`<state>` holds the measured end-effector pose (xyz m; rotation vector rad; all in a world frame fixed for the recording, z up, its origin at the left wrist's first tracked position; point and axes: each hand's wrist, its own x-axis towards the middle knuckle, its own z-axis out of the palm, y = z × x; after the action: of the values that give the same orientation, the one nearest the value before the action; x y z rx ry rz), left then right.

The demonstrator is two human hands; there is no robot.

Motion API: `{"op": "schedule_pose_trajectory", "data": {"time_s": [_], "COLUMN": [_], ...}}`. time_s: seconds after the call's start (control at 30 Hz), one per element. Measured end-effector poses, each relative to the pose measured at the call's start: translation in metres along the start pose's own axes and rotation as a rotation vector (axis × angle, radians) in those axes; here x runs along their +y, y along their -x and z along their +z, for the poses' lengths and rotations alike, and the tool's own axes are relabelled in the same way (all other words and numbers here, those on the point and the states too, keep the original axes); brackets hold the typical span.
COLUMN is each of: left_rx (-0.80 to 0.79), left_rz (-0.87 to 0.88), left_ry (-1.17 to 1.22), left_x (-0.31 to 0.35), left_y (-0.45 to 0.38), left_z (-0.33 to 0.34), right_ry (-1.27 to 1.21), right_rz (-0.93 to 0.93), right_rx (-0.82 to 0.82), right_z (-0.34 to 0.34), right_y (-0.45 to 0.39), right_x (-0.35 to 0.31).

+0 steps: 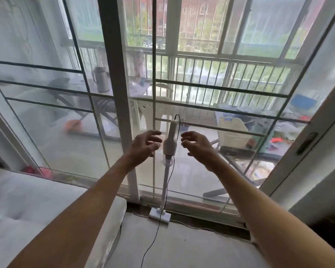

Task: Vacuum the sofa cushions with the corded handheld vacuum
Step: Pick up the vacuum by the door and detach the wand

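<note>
I was looking through the head camera at a tall sliding glass door (201, 93) with a balcony behind it, and at the pale sofa (37, 209) that filled the lower left of the view, its cushions not yet touched by any cleaning. Against the door frame stood the white corded vacuum (169, 144), upright on its long tube, with its floor head (160, 217) resting on the dark sill at the foot of the glass, just past the corner of the sofa. A thin black cord (162, 209) ran from the top of the handle down alongside the tube and off toward the bottom of the view. I judged that the step in hand was the very first one: reaching out to fetch the vacuum, with no vacuuming begun. Both bare arms were stretched forward. My left hand (143, 146) and my right hand (196, 147) flanked the motor body, one on each side, level with it. The fingers of both hands were spread wide and loosely curved, holding nothing, their tips just beside the body but not touching it. The next move, as I judged it, called for closing both hands on the body or handle, lifting it clear of the glass, and minding the trailing cord.
</note>
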<state>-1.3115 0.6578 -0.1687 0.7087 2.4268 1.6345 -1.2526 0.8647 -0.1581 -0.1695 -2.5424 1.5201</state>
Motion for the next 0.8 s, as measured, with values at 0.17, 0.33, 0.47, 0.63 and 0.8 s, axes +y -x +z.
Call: {"op": "schedule_pose_trajectory", "data": {"time_s": [0.17,0.33,0.47,0.63,0.8], "left_rx": [0.029,0.087,0.137,0.205,0.245], "left_rz": [-0.089,-0.225,-0.355,-0.472,-0.560], "left_ry": [-0.014,0.006,0.017,0.047,0.069], "left_x": [-0.042,-0.086,-0.119,-0.158,-0.188], "left_y": [-0.086,-0.169,-0.215,-0.244,-0.248], "left_z": [0.008,0.016,0.019,0.020,0.026], "right_ry": [0.108,0.574,1.135,1.435,1.721], "right_rz": [0.026,-0.089,-0.324,-0.542,-0.463], "right_rx": [-0.054,-0.172,-0.344,-0.511,-0.725], "right_z": [0.001,0.002,0.020,0.060,0.085], "right_y": [-0.106,-0.214,-0.278,-0.327,-0.337], "right_x": [0.042,0.087,0.109,0.116,0.120]}}
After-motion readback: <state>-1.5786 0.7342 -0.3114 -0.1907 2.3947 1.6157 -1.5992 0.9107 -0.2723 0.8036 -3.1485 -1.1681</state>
